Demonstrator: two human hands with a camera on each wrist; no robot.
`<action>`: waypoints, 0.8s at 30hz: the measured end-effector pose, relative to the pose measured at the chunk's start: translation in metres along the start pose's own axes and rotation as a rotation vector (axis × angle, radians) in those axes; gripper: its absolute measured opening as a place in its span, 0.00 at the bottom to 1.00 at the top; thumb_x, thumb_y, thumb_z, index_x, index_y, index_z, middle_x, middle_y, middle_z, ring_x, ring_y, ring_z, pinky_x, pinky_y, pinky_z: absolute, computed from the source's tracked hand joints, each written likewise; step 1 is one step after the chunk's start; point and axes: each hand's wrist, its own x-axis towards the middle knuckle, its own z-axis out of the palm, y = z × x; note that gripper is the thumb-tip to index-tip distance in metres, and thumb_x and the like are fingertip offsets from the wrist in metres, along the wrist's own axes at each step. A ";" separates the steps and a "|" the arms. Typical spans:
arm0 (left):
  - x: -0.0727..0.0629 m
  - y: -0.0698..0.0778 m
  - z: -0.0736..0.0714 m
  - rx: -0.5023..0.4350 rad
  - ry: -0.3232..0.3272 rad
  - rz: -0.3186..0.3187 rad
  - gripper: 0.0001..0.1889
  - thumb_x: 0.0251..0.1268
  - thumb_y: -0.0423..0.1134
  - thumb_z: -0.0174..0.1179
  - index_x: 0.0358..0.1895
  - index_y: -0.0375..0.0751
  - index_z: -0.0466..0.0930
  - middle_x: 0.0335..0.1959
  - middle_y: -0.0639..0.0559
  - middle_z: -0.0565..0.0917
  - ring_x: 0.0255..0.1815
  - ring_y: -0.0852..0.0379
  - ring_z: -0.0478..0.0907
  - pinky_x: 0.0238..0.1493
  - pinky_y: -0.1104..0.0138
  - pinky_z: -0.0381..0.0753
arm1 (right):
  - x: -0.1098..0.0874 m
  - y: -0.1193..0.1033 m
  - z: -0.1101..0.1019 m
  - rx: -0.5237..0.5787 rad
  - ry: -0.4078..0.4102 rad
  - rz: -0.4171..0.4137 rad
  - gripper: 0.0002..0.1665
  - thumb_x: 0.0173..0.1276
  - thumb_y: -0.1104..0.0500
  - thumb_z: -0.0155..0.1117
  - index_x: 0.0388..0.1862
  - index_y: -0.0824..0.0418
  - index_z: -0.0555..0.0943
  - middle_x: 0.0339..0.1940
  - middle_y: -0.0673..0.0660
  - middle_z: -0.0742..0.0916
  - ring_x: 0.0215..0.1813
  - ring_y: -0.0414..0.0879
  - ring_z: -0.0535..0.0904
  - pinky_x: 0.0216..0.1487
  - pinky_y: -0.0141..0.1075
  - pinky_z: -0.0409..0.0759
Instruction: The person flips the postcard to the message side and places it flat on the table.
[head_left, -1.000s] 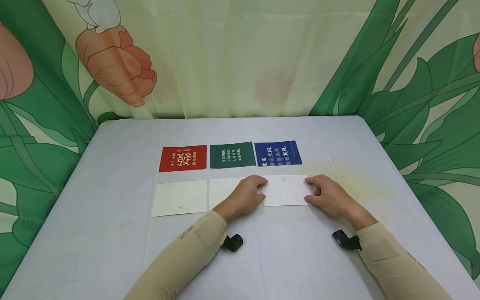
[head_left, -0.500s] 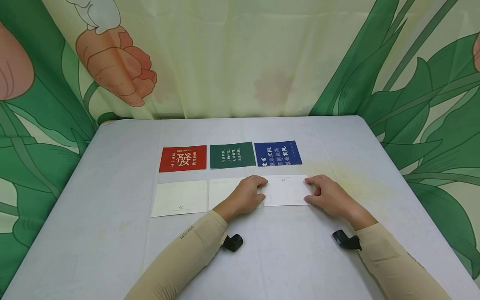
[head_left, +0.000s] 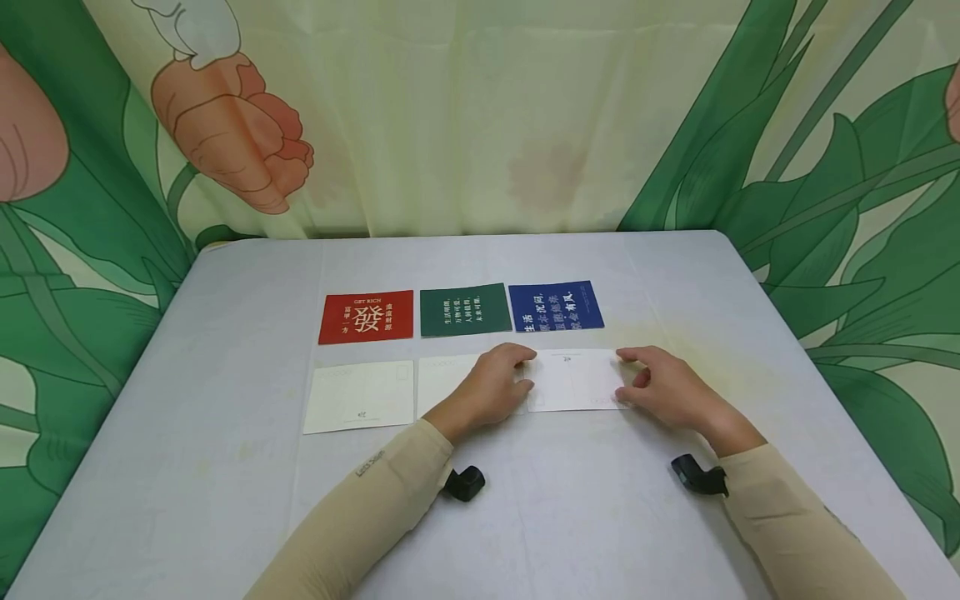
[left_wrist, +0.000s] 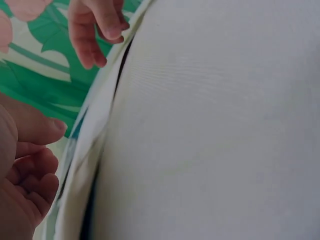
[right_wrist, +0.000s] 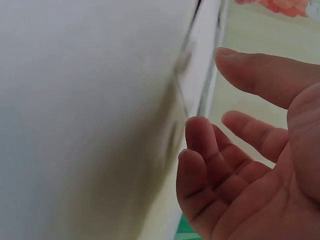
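white-clothed table (head_left: 570,517) with red card (head_left: 366,317), green card (head_left: 466,310) and blue card (head_left: 557,306) beyond three white cards (head_left: 360,396)

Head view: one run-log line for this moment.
white card: front row, right end; left hand: at its left edge; right hand: at its right edge; contact: unclear; back row: red card, green card, blue card

six cards (head_left: 358,392), two hands (head_left: 486,387), one table (head_left: 555,517)

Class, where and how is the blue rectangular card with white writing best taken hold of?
Probably by the right edge of the blue card, coming from the right. It lies flat on the white cloth, so an edge seems easiest to lift; the green rectangular card sits close on its left, while no card adjoins its right.
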 end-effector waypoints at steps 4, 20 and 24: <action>-0.005 0.004 -0.015 -0.016 0.027 0.017 0.23 0.69 0.35 0.63 0.66 0.35 0.75 0.64 0.44 0.76 0.58 0.51 0.77 0.62 0.61 0.75 | -0.005 -0.006 -0.010 -0.005 0.023 -0.010 0.39 0.65 0.55 0.71 0.71 0.67 0.69 0.51 0.65 0.80 0.43 0.55 0.76 0.38 0.41 0.78; -0.061 -0.024 -0.094 0.028 0.229 -0.026 0.31 0.64 0.39 0.69 0.70 0.40 0.72 0.68 0.44 0.74 0.70 0.44 0.67 0.63 0.48 0.73 | 0.009 -0.057 -0.010 0.074 -0.021 -0.208 0.40 0.66 0.57 0.70 0.74 0.66 0.67 0.70 0.66 0.73 0.60 0.60 0.76 0.60 0.56 0.76; -0.068 -0.035 -0.109 0.050 0.249 -0.060 0.32 0.64 0.39 0.69 0.70 0.40 0.71 0.69 0.44 0.73 0.70 0.43 0.67 0.63 0.47 0.74 | 0.023 -0.080 -0.001 0.096 -0.036 -0.262 0.41 0.66 0.56 0.71 0.74 0.64 0.67 0.70 0.64 0.74 0.61 0.57 0.76 0.60 0.54 0.76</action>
